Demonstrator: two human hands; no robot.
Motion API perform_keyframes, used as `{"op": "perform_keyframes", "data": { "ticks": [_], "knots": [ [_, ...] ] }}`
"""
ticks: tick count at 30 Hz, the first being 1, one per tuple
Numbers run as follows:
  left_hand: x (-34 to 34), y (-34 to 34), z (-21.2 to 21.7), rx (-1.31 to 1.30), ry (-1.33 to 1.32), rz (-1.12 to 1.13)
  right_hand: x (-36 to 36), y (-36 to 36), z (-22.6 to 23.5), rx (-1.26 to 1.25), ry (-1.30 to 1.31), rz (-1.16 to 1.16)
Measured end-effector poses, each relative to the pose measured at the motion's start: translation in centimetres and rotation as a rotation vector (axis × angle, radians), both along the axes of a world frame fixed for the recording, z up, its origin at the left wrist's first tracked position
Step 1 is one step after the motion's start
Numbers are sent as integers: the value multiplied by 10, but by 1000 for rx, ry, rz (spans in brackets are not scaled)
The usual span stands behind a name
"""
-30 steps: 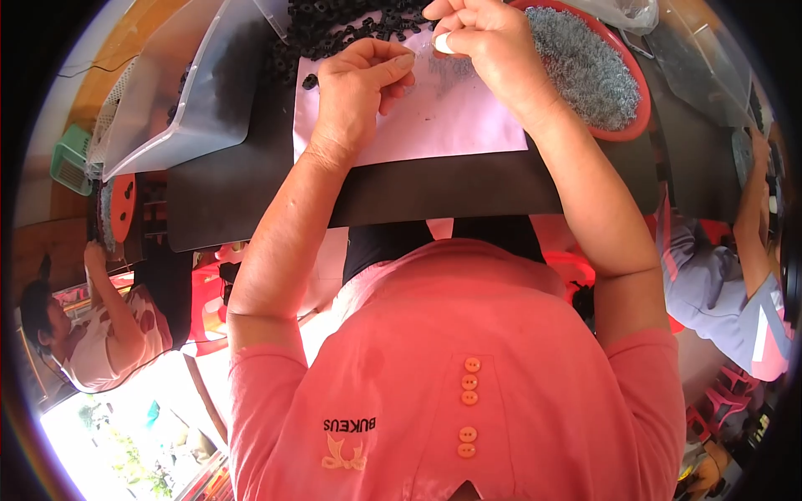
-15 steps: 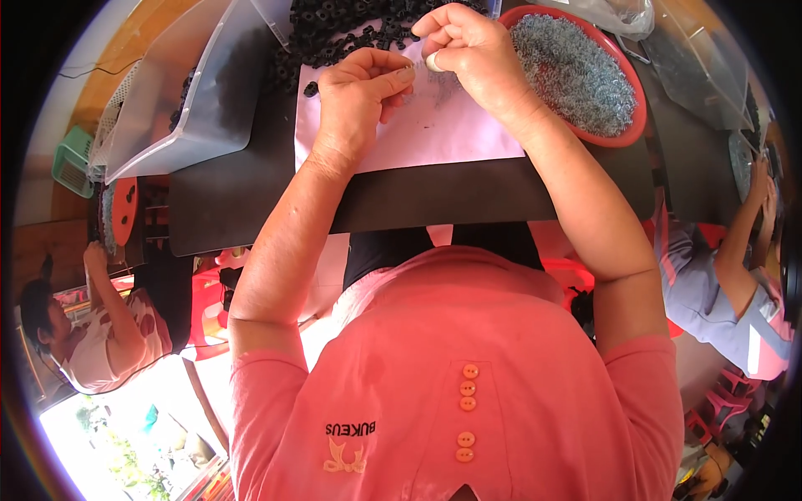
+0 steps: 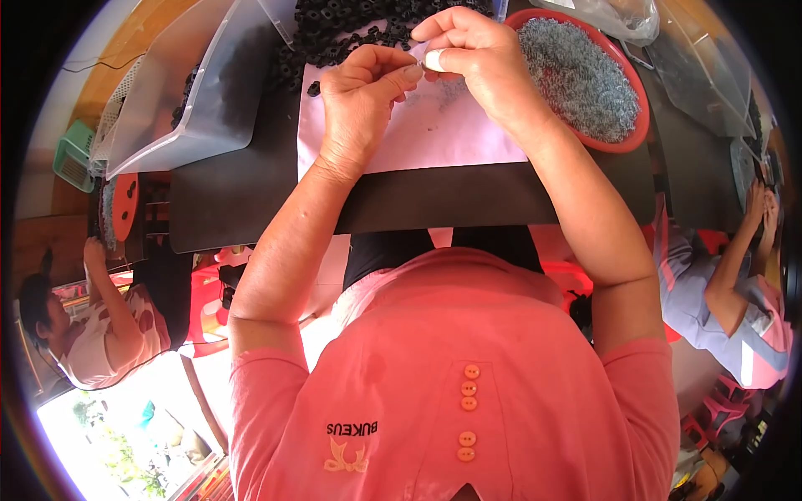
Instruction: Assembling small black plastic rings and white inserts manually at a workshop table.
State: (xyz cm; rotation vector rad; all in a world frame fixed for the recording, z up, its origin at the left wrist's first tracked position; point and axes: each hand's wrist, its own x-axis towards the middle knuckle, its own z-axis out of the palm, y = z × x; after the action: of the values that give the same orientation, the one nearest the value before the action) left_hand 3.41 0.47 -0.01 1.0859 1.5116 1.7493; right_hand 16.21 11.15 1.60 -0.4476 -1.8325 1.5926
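Note:
Over the pink sheet point(image 3: 451, 149), my left hand point(image 3: 368, 96) and my right hand point(image 3: 480, 63) meet at their fingertips. Thumb and forefinger of each are pinched together, and what lies between them is too small to make out. Beyond my hands lies a heap of small black plastic parts point(image 3: 351, 23), with a few loose ones at the sheet's left edge. To the right stands a red basin point(image 3: 642, 113) full of small, clear bluish-grey pieces point(image 3: 576, 79). A few similar pieces are scattered on the sheet under my fingers.
A translucent plastic bin point(image 3: 200, 92) stands tilted at the left of the dark table point(image 3: 434, 196). A clear plastic bag point(image 3: 622, 18) lies behind the basin, and another clear bin point(image 3: 702, 75) is at the far right. One person point(image 3: 92, 326) works at the left, another point(image 3: 727, 284) at the right.
My hands have come together; their fingertips, apart before, now touch or nearly touch. The left hand has shifted slightly to the right. The heap and basin are as they were.

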Motion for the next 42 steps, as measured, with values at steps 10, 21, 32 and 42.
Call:
{"op": "perform_keyframes", "data": {
  "ticks": [10,21,32,42],
  "knots": [
    [-4,-2,8,-108,-176,-52,-1,-12,15,73,-60,-40],
    [-8,-5,8,-121,-182,-94,2,-16,18,71,-32,56],
    [2,-5,5,22,141,0,2,-6,11,-76,-28,80],
    [-3,-2,4,-140,-116,-72,0,-4,8,1,4,92]
  ]
}}
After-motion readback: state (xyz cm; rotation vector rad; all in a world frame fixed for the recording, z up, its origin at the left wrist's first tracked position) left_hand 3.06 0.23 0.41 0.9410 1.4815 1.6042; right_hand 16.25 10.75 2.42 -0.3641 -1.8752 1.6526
